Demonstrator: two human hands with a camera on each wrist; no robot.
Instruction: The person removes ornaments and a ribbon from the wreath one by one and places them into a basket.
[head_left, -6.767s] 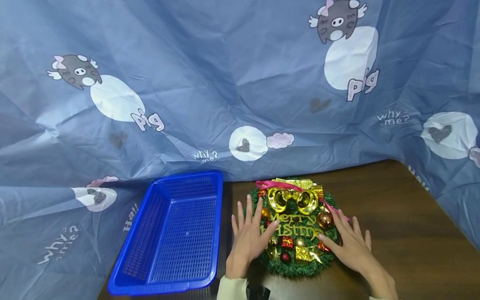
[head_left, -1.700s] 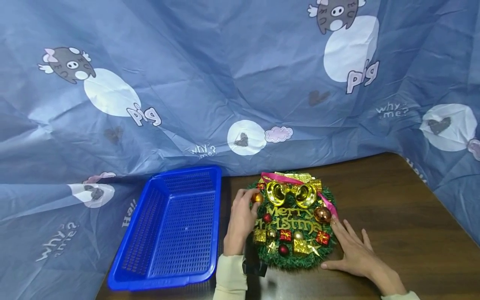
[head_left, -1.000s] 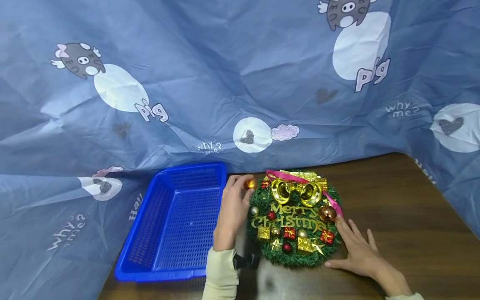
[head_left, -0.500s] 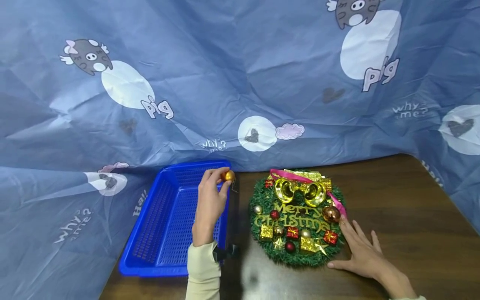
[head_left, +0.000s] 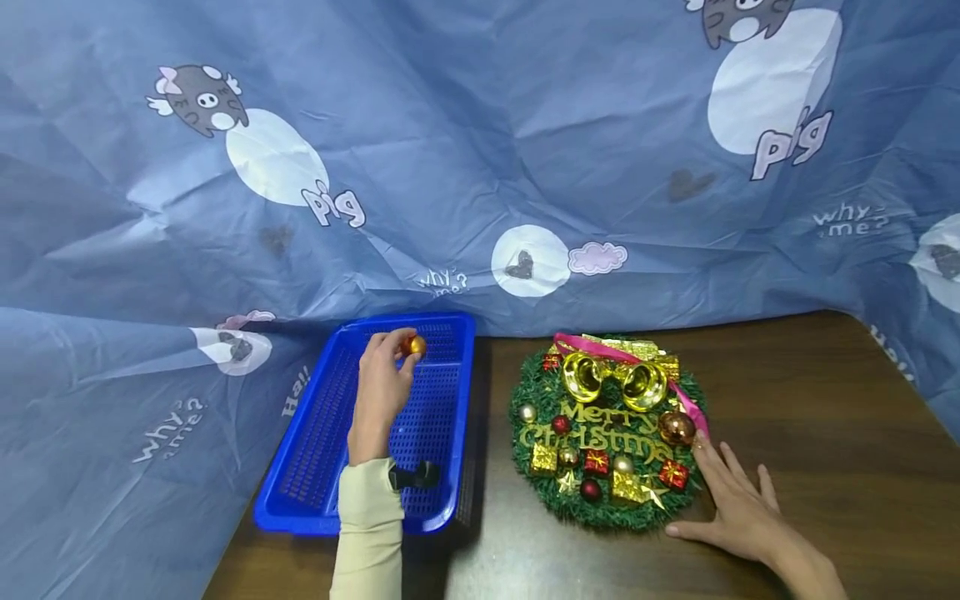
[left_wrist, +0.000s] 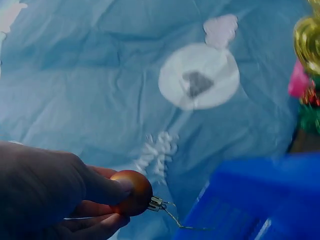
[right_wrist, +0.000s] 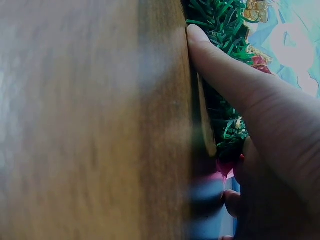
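Note:
Between thumb and fingers my left hand pinches an orange-gold bauble, held over the far part of a blue plastic basket. The left wrist view shows the bauble with its gold cap and a thin loop of cord hanging off it. A round green wreath lies flat on the table, bearing gold bells, small gift boxes, baubles and "Merry Christmas" lettering. Spread fingers of my right hand rest at the wreath's right edge, close to a copper bauble and a pink ribbon.
The brown wooden table carries the basket on the left and the wreath to its right. A blue patterned cloth hangs behind and along the sides. A dark strap sits at my left wrist.
My left hand has gone from lying open on the wreath to pinching the orange bauble, lifting it off and carrying it left over the basket. My right hand stays at the wreath's edge.

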